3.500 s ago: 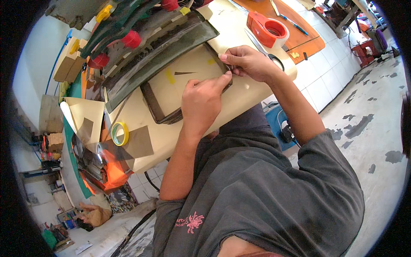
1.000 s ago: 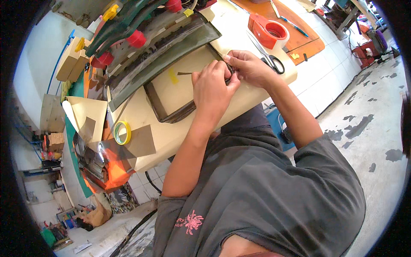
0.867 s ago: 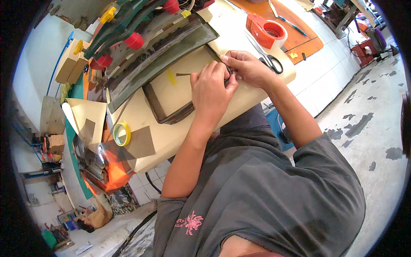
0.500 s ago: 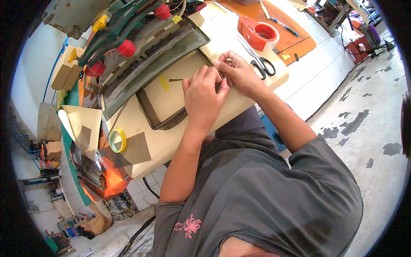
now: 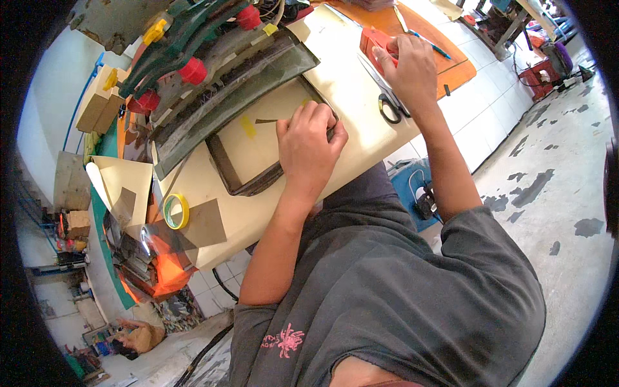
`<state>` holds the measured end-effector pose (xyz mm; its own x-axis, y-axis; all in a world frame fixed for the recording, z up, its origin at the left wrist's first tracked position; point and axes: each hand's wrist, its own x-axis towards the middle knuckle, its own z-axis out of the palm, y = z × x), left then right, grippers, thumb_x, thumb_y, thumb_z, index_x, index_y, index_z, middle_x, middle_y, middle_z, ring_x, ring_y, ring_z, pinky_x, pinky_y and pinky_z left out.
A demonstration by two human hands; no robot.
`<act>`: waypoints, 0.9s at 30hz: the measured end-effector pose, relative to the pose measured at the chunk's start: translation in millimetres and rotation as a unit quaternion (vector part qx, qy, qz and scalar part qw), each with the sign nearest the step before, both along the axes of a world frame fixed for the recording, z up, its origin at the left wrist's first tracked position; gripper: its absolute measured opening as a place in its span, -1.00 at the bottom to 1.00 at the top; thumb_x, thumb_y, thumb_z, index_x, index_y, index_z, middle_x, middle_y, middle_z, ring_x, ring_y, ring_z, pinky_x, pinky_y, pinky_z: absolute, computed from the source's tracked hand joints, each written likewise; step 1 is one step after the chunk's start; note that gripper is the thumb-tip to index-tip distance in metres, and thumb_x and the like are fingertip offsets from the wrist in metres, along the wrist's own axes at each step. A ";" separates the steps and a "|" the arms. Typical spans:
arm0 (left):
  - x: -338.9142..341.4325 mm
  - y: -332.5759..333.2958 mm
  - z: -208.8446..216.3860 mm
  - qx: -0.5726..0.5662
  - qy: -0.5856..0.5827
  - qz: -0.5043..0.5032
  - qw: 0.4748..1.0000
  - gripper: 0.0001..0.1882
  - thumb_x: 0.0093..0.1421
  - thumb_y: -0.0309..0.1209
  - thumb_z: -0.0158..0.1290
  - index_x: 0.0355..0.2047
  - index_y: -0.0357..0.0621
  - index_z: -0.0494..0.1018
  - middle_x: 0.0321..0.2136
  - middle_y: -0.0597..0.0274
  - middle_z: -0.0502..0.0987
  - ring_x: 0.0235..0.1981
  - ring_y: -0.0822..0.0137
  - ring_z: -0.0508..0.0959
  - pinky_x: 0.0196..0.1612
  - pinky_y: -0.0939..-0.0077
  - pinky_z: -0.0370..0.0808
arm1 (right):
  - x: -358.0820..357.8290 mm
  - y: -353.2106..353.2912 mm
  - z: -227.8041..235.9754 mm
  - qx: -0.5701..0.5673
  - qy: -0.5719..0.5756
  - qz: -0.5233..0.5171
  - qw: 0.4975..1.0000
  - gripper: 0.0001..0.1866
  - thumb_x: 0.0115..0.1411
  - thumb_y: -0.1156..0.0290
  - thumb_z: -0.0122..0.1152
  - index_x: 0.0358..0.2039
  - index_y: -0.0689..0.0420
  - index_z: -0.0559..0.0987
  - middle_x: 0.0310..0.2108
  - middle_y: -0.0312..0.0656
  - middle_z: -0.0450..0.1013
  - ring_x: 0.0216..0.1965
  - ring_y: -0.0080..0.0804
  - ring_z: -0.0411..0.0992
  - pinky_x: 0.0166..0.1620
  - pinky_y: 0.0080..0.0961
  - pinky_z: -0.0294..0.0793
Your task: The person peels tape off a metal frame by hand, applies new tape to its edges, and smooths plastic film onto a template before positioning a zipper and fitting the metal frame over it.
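My left hand (image 5: 308, 145) is closed over the right end of a dark rectangular frame (image 5: 225, 169) lying on the cream-coloured table covering; its fingertips are partly hidden. Inside the frame show a yellow tape piece (image 5: 247, 126) and a thin dark strip (image 5: 265, 121). At the table's far right, my right hand (image 5: 411, 72) has its fingers curled round a red tape dispenser (image 5: 371, 44), whose roll is mostly covered by the hand. Black-handled scissors (image 5: 389, 108) lie just below that hand, one handle loop partly behind the wrist.
Behind the frame stands a long curved dark panel (image 5: 238, 100) beside green clamps with red pads (image 5: 192, 71). A yellow tape roll (image 5: 176, 211) rests on a dark translucent sheet (image 5: 207, 226) at left. Pens (image 5: 431, 44) lie on an orange board (image 5: 459, 59). A person (image 5: 143, 334) sits far off.
My right hand has left the frame's corner and moved up and right onto the tape dispenser. The left hand stays at the frame's right end.
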<state>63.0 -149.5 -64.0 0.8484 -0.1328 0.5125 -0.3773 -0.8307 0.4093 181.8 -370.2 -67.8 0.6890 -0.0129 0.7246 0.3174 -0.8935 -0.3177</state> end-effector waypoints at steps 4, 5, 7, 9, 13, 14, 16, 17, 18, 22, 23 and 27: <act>0.6 4.9 -2.3 -0.037 0.013 -0.013 0.999 -0.79 0.23 -0.31 0.27 -0.42 -0.09 0.48 -0.41 0.24 0.51 -0.27 0.15 0.57 -0.08 0.19 0.31 | 13.0 -8.8 -13.6 -0.126 0.107 -0.051 0.985 -0.51 0.31 -0.07 0.35 -0.18 0.18 0.65 -0.21 -0.07 0.63 -0.06 -0.04 0.53 0.05 -0.05 0.43; 0.9 5.7 -2.7 -0.046 0.018 -0.019 0.999 -0.80 0.25 -0.32 0.26 -0.41 -0.10 0.49 -0.40 0.23 0.53 -0.27 0.14 0.57 -0.06 0.19 0.31 | 15.3 -9.5 -15.5 -0.152 0.140 -0.045 0.977 -0.51 0.30 -0.07 0.35 -0.17 0.18 0.65 -0.22 -0.05 0.63 -0.07 -0.03 0.55 0.04 -0.05 0.43; -0.9 8.0 0.1 -0.054 0.023 -0.023 0.998 -0.81 0.27 -0.33 0.25 -0.40 -0.11 0.50 -0.40 0.22 0.54 -0.28 0.13 0.57 -0.05 0.18 0.31 | 21.0 -15.6 -22.5 -0.132 0.128 -0.027 0.983 -0.52 0.30 -0.04 0.35 -0.16 0.19 0.65 -0.23 -0.03 0.64 -0.09 -0.01 0.56 0.04 -0.05 0.44; -2.5 10.3 7.9 -0.082 0.050 -0.050 0.994 -0.81 0.31 -0.37 0.21 -0.39 -0.22 0.51 -0.34 0.13 0.59 -0.26 0.06 0.59 -0.07 0.13 0.38 | 25.8 -23.3 -24.6 -0.111 0.117 -0.010 0.987 -0.54 0.30 -0.01 0.35 -0.15 0.20 0.65 -0.23 -0.01 0.64 -0.11 0.00 0.58 0.04 -0.05 0.44; 1.2 20.2 18.4 -0.142 0.122 -0.070 0.980 -0.79 0.36 -0.41 0.16 -0.35 -0.35 0.54 -0.30 0.00 0.62 -0.25 -0.04 0.62 -0.11 0.11 0.47 | 22.8 -41.9 -6.0 -0.048 0.050 -0.008 0.998 -0.53 0.31 0.03 0.35 -0.08 0.25 0.64 -0.25 0.08 0.64 -0.21 -0.03 0.63 -0.07 -0.10 0.55; 1.5 22.6 19.0 -0.136 0.107 -0.079 0.982 -0.79 0.38 -0.42 0.14 -0.31 -0.38 0.57 -0.30 -0.06 0.62 -0.25 -0.07 0.63 -0.12 0.13 0.50 | 16.2 -45.7 7.1 0.040 0.103 0.009 0.994 -0.52 0.34 0.03 0.34 -0.08 0.26 0.64 -0.27 0.03 0.64 -0.22 -0.12 0.64 -0.09 -0.18 0.57; 3.4 24.0 21.4 -0.131 0.095 -0.095 0.982 -0.78 0.40 -0.43 0.12 -0.28 -0.42 0.59 -0.30 -0.11 0.63 -0.24 -0.10 0.64 -0.12 0.15 0.54 | 19.8 -66.7 12.0 0.206 0.154 0.077 0.963 -0.48 0.35 0.03 0.33 -0.05 0.31 0.63 -0.22 -0.04 0.64 -0.21 -0.26 0.64 -0.11 -0.22 0.63; 3.5 24.9 23.6 -0.120 0.106 -0.097 0.982 -0.78 0.40 -0.43 0.11 -0.25 -0.42 0.61 -0.30 -0.12 0.63 -0.24 -0.10 0.65 -0.10 0.17 0.54 | 17.5 -72.8 10.9 0.205 0.154 0.075 0.964 -0.48 0.35 0.03 0.33 -0.05 0.31 0.63 -0.22 -0.04 0.64 -0.21 -0.26 0.64 -0.11 -0.22 0.63; 2.2 27.2 24.3 -0.108 0.115 -0.096 0.983 -0.77 0.40 -0.43 0.10 -0.22 -0.41 0.62 -0.30 -0.12 0.64 -0.23 -0.10 0.65 -0.07 0.19 0.55 | 4.4 -68.1 24.6 0.313 0.168 0.169 0.919 -0.50 0.39 0.09 0.29 0.04 0.33 0.58 -0.19 -0.06 0.64 -0.21 -0.35 0.64 -0.11 -0.35 0.63; -2.1 31.0 28.0 -0.124 0.144 -0.105 0.976 -0.74 0.46 -0.38 0.07 -0.13 -0.39 0.62 -0.29 -0.07 0.67 -0.20 0.03 0.69 -0.07 0.24 0.56 | -31.5 -68.3 53.4 0.431 0.219 0.344 0.805 -0.33 0.32 0.16 0.31 0.28 0.36 0.42 0.01 -0.03 0.59 -0.02 -0.39 0.60 0.10 -0.42 0.58; -4.2 29.0 30.2 -0.195 0.180 -0.078 0.961 -0.73 0.50 -0.35 0.04 -0.13 -0.36 0.61 -0.30 0.00 0.67 -0.22 0.12 0.68 -0.08 0.28 0.56 | -38.5 -68.6 54.2 0.431 0.240 0.386 0.780 -0.22 0.24 0.10 0.37 0.31 0.35 0.40 0.07 -0.04 0.57 0.05 -0.36 0.58 0.17 -0.38 0.54; -13.1 29.5 29.1 -0.386 0.131 -0.060 0.911 -0.66 0.60 -0.25 -0.07 -0.19 -0.25 0.55 -0.38 0.20 0.61 -0.30 0.35 0.59 -0.13 0.42 0.52 | -62.1 -63.7 40.1 0.425 0.347 0.481 0.683 0.07 0.00 -0.09 0.59 0.34 0.37 0.40 0.11 -0.11 0.55 0.13 -0.36 0.53 0.25 -0.39 0.48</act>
